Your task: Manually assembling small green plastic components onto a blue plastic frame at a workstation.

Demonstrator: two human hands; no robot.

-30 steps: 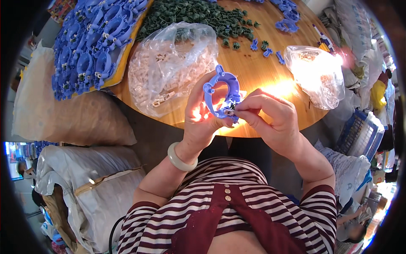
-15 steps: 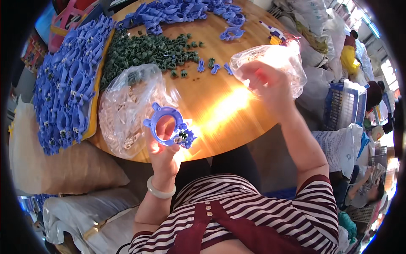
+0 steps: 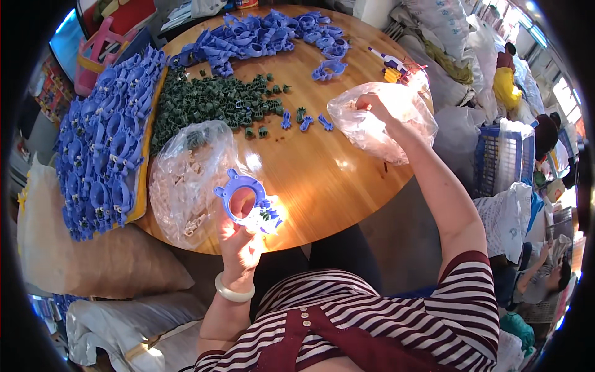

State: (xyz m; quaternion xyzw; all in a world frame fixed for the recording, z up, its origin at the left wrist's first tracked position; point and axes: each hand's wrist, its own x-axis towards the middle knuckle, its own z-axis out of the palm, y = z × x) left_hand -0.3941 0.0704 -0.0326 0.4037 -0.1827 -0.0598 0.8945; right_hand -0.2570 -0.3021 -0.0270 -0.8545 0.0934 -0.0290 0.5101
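My left hand (image 3: 240,240) grips a blue plastic ring part (image 3: 234,182) by its lower side, the ring tilted up above the table's near edge. Small dark green and pale pieces sit on the ring's lower right, partly washed out by sunlight. At the right, my right hand (image 3: 374,106) is at the mouth of a clear plastic bag (image 3: 406,102), its fingers curled down into it; the fingertips and anything between them are hidden. Left of that bag lie a few small blue clips (image 3: 306,123) and a green clip (image 3: 300,115).
Dark green clips (image 3: 211,102) are heaped on the round wooden table (image 3: 322,177), with blue ring parts (image 3: 260,34) behind. A clear bag of pale pieces (image 3: 192,186) stands at left, beside a yellow-edged tray (image 3: 139,192) piled with blue parts. A blue crate (image 3: 496,155) stands at right.
My right hand has gone from above the right bag down to its mouth, the fingers now curled in. My left hand still holds the blue ring part. The whole view has shifted slightly.
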